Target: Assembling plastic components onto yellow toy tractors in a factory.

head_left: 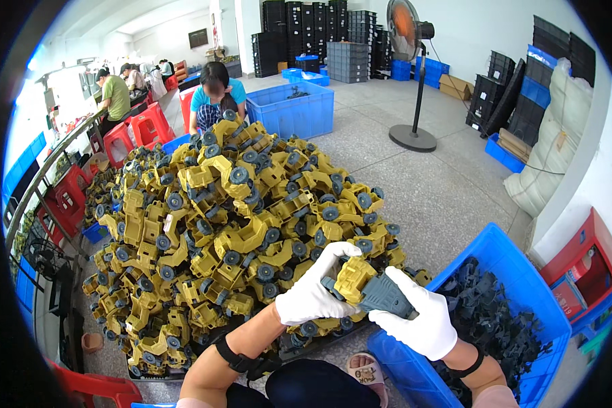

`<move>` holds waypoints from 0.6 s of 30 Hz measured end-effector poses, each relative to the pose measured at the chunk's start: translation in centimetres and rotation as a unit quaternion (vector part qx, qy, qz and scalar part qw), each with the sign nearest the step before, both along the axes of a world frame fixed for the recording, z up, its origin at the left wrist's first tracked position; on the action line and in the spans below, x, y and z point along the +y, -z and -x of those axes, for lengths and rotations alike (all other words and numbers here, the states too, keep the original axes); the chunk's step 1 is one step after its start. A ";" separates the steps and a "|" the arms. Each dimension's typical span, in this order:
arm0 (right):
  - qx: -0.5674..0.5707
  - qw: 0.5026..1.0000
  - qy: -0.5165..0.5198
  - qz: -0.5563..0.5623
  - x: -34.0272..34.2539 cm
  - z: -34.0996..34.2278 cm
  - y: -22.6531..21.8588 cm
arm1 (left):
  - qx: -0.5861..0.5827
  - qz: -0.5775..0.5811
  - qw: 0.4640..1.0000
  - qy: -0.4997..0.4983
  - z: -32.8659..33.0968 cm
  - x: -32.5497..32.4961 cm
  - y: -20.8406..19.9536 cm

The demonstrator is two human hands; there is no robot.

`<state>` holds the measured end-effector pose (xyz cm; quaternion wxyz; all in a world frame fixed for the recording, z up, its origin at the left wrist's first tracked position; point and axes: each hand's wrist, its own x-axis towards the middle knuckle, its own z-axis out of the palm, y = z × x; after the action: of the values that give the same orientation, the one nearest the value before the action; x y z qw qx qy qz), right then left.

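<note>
My left hand (311,294), in a white glove, grips a yellow toy truck body (353,279) with dark grey wheels. A dark grey truck bed (386,295) is held in my gloved right hand (425,328), fingers closed along its side. The two parts touch, the grey one against the right end of the yellow one; whether they are joined I cannot tell. Just beyond my left hand rises a large heap of similar yellow truck bodies (204,251). Below my right hand, a blue bin (503,248) holds many dark grey plastic pieces (486,306).
A person (214,98) in a blue top sits behind the heap, next to another blue bin (296,112). A pedestal fan (415,136) stands at the back right. Red stools (149,126) line the left side; another red stool (585,262) is at far right. Black crates (306,34) are stacked behind.
</note>
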<state>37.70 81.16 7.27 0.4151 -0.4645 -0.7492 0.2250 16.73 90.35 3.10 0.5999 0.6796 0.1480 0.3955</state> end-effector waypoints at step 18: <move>0.001 0.992 -0.041 -0.118 -0.2 -1.6 3.9 | 0.059 -0.076 0.994 -0.052 -1.4 -0.9 -0.6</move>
<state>39.29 80.93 3.41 0.4584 -0.3811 -0.7883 0.1521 18.12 89.40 3.73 0.5153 0.7366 0.1880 0.3957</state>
